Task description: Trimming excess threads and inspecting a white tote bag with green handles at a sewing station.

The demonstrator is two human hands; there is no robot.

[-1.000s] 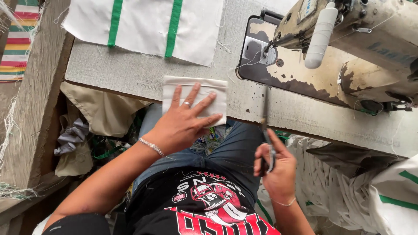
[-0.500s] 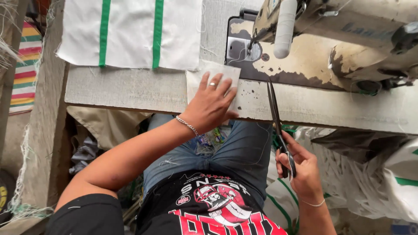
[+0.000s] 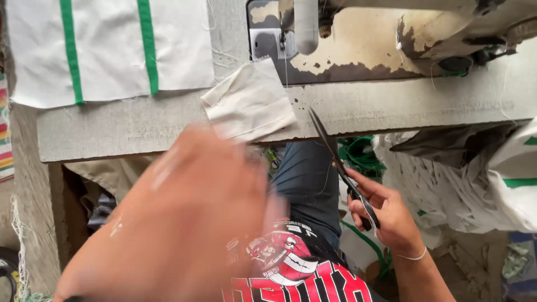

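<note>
Small white cloth piece [image 3: 250, 104] on grey table [image 3: 123, 130] edge, just below sewing machine [image 3: 358, 39], corner lifted, tilted. Scissors [image 3: 339, 168] in right hand [image 3: 386, 215], fingers closed through handles, blades shut, tip just beside cloth's right edge. Left hand [image 3: 184, 223] blurred, close to camera, off cloth; grip unreadable. Green-striped white fabric [image 3: 106, 50] upper left on table. White bags [image 3: 464, 184] piled right.

No packages, signs or screens show. The only print in view is a red, white and black graphic on the person's dark shirt [image 3: 291, 263], low in the frame.
</note>
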